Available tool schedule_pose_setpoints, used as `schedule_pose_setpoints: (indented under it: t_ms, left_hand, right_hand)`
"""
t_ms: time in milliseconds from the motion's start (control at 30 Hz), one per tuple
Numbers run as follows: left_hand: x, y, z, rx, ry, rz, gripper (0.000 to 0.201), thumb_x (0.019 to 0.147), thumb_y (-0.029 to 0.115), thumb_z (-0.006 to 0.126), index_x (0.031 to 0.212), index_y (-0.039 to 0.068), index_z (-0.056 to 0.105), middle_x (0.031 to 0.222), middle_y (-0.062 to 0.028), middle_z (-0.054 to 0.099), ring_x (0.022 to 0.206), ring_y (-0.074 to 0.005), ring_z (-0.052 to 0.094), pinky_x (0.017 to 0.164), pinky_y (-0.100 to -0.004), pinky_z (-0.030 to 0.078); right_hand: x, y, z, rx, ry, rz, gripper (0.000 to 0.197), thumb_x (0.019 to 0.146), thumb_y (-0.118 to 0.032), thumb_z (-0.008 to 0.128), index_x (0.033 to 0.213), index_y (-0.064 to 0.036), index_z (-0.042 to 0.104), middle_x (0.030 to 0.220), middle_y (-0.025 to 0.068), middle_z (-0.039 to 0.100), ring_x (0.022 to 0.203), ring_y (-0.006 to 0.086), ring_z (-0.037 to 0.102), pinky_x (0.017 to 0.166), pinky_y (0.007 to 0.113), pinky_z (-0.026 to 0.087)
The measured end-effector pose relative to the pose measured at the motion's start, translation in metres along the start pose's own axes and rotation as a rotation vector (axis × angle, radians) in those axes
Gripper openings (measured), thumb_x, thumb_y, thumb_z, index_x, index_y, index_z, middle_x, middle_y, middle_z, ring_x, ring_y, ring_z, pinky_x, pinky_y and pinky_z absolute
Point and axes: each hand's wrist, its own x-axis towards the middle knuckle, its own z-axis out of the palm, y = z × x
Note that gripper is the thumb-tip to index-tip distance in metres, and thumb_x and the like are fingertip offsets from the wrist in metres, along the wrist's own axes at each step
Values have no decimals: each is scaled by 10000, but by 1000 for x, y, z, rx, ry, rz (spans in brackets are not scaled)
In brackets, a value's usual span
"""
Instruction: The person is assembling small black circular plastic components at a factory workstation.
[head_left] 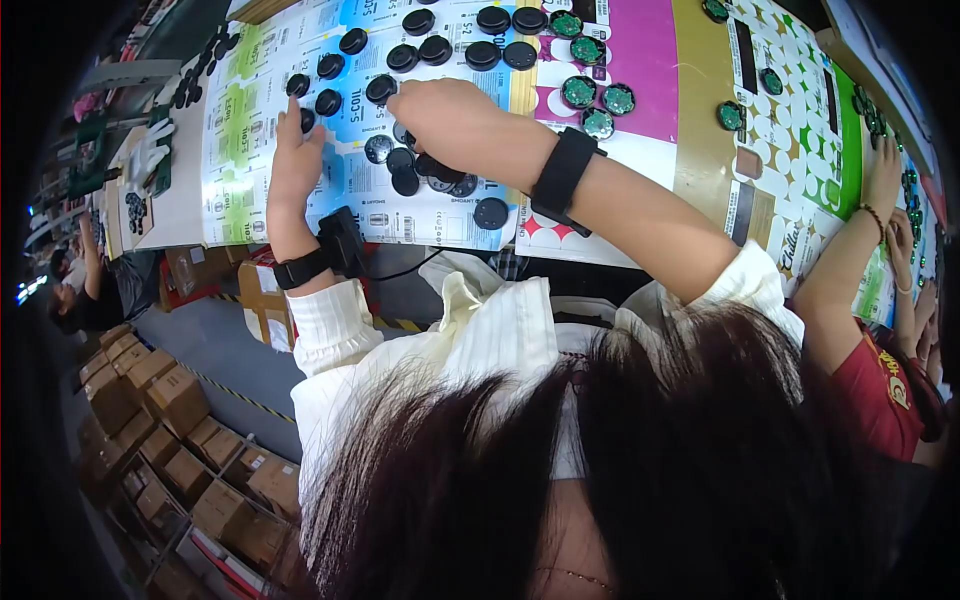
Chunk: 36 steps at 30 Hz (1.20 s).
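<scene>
My left hand (296, 172) is at the left of the work surface, its thumb and fingers closed round a small black round cap (307, 120). My right hand (448, 122) reaches across from the right with curled fingers, its fingertips against another black round cap (380, 89); its palm side is hidden. Below the right hand lies a loose cluster of black discs (404, 181), partly covered by it, and a shiny silvery disc (378, 149). More black caps (435, 50) are spread beyond both hands. Green circuit-board discs (579, 92) in black rims sit to the right.
Printed sheets (235, 130) cover the table. A black device with a cable (343, 240) is by my left wrist. At right, a co-worker's arm (850, 235) reaches over the same table. Cardboard boxes (178, 398) stand on the lower left, and white gloves (150, 150) lie at far left.
</scene>
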Motion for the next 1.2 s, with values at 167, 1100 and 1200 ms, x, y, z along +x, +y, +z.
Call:
schedule_pose_setpoints:
  t_ms: [167,1100,1200]
  left_hand:
    - [3,69,-9,31,46,350,420,779,141,531,1157,-4,423,1080,-172,514,955,-298,518,813,-321,398]
    - [-10,257,50,-572,-629,131,171,729,-16,515,894,2,558,765,-92,563,634,-164,536,563,-271,431]
    - [-29,244,39,-660,-717,283,247,788,102,536,1018,12,534,785,-60,581,651,-101,530,549,-222,430]
  right_hand:
    - [-14,13,-19,167,111,52,122,647,-21,581,752,23,537,730,147,546,689,279,571,580,329,450]
    - [-157,0,-126,-65,866,98,218,639,96,605,836,4,632,841,140,607,764,200,588,650,238,470]
    - [-154,-2,-123,-76,928,39,233,621,101,614,830,0,634,858,142,604,765,208,588,653,246,471]
